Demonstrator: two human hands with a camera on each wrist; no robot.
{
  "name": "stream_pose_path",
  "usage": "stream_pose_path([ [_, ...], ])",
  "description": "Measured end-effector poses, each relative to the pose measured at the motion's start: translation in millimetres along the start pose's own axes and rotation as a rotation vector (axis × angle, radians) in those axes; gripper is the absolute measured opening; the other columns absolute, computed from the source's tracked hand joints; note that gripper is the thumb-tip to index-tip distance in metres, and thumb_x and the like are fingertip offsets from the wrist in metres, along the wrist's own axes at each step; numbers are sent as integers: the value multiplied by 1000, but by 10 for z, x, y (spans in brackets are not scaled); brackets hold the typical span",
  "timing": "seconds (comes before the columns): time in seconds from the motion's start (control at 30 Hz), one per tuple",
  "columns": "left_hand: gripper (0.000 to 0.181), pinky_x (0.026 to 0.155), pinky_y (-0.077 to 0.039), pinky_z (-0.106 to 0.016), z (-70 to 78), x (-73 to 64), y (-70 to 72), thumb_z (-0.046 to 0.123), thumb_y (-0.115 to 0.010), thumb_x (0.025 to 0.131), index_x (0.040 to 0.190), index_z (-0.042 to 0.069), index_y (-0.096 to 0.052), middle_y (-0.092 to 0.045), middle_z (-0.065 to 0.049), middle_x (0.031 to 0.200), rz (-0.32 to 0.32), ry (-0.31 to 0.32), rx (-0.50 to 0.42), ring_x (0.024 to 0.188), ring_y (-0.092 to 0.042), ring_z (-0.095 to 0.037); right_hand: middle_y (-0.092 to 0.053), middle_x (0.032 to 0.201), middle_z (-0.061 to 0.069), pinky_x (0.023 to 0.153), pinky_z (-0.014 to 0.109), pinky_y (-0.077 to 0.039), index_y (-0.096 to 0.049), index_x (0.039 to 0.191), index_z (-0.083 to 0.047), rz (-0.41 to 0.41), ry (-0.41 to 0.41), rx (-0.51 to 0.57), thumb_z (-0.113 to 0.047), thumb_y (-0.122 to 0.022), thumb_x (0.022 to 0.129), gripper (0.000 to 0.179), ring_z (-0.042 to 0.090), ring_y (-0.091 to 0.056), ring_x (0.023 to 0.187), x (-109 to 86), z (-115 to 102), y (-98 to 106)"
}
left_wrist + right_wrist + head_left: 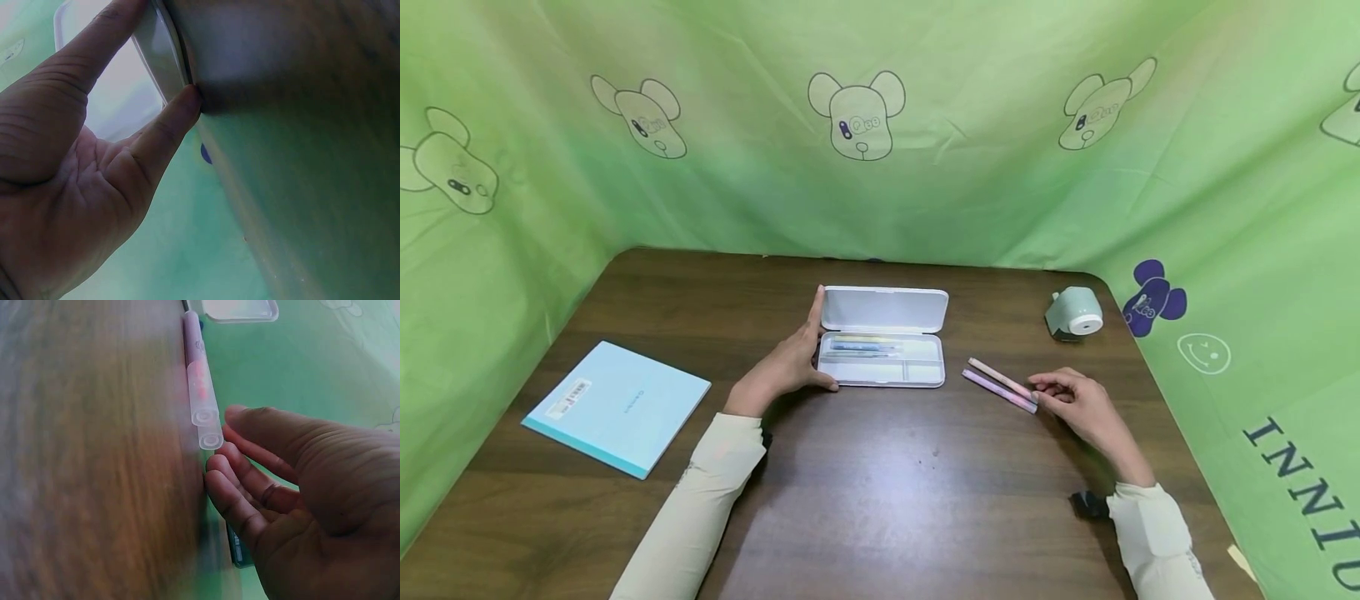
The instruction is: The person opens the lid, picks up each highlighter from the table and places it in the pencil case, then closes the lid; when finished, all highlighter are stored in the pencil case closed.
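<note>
A white pencil case [925, 373] lies on the table with its lid [886, 310] raised and several pens [861, 347] in its long compartment. At its left end, my left hand [782, 367] stands with thumb and fingers spread: the thumb touches the front corner, and a straight finger reaches up along the lid. Right of the case lie a purple marker [988, 383] and a cream-and-pink marker [992, 373], side by side. My right hand [1078, 404] is at their near right ends, its fingers loosely bent. In the right wrist view, thumb and fingertips stand apart beside the clear marker ends [209, 439].
A light blue notebook [617, 408] lies at the left of the brown table [865, 500]. A pale green pencil sharpener [1073, 313] stands at the back right. Green printed cloth [737, 192] hangs behind and beside the table.
</note>
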State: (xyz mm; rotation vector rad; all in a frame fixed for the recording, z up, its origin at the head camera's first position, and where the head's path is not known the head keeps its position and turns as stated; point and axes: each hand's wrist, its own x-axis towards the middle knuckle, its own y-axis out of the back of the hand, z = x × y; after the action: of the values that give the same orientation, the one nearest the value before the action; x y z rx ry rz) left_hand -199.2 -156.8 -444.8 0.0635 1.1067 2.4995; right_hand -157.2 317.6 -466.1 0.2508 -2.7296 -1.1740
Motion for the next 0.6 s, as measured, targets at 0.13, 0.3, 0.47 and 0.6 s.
stream_pose_path([
  [0.13, 155, 124, -31, -63, 3, 1, -8, 15, -98, 83, 167, 19, 33, -9, -31, 176, 2, 4, -6, 156, -30, -53, -73, 101, 10, 72, 14, -52, -81, 114, 2, -5, 14, -21, 3, -81, 94, 19, 0, -62, 83, -1, 16, -24],
  [0.3, 154, 124, -31, -63, 9, 2, -4, 15, -98, 83, 168, 16, 30, -8, -32, 176, 3, 5, -5, 156, -30, -53, -72, 98, 8, 70, 18, -51, -82, 110, 0, -14, 17, -70, 3, -81, 95, 15, 3, -60, 80, 17, -1, -49],
  [0.47, 159, 123, -33, -64, -85, 61, -29, 17, -100, 81, 167, 21, 34, -15, -33, 175, 10, -7, -7, 155, -33, -53, -72, 100, 9, 70, 22, -50, -83, 108, -1, -12, -4, -123, -1, -79, 97, 11, 11, -60, 82, 32, -37, -64],
  [0.6, 162, 123, -35, -61, -223, 109, -75, 22, -102, 79, 166, 27, 35, -22, -33, 174, 17, -49, -28, 153, -39, -49, -73, 103, 10, 70, 23, -49, -83, 108, -2, 2, -18, -126, -4, -79, 99, 10, 14, -60, 83, 14, -47, -72],
])
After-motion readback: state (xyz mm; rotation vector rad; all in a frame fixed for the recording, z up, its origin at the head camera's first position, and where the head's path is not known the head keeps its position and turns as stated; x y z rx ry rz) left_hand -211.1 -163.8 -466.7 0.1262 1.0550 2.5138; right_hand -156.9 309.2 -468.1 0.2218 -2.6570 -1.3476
